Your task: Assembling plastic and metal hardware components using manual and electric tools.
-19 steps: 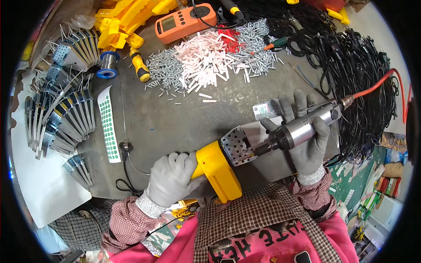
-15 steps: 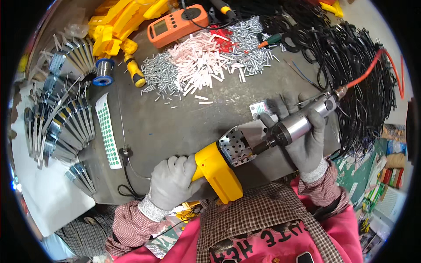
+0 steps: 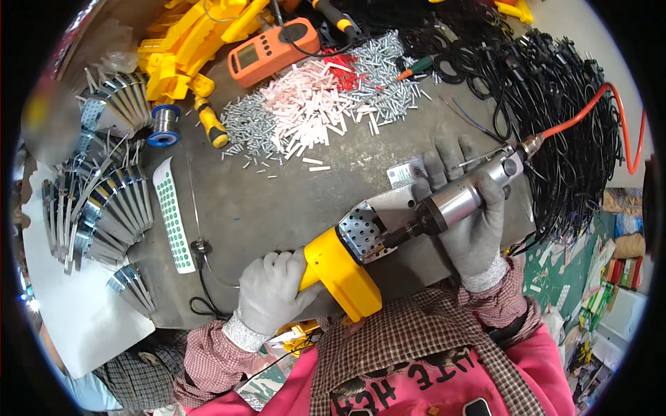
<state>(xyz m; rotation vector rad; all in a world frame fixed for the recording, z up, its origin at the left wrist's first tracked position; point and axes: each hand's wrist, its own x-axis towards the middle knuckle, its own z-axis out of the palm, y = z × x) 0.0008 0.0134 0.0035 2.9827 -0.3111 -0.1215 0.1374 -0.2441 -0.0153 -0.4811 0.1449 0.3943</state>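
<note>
Grey and cluttered, the workbench (image 3: pixel 277 201) is strewn with a loose heap of small white and grey sleeves (image 3: pixel 326 104), held by no container, beside an orange meter (image 3: pixel 274 50) and a solder spool (image 3: pixel 165 125). At the near edge, a yellow tool with a perforated metal head (image 3: pixel 343 267) is gripped by the gloved left hand (image 3: pixel 270 295), fingers curled round its handle. A silver pneumatic driver (image 3: pixel 461 194) is clasped by the gloved right hand (image 3: pixel 472 222), its tip pressed against the metal head.
</note>
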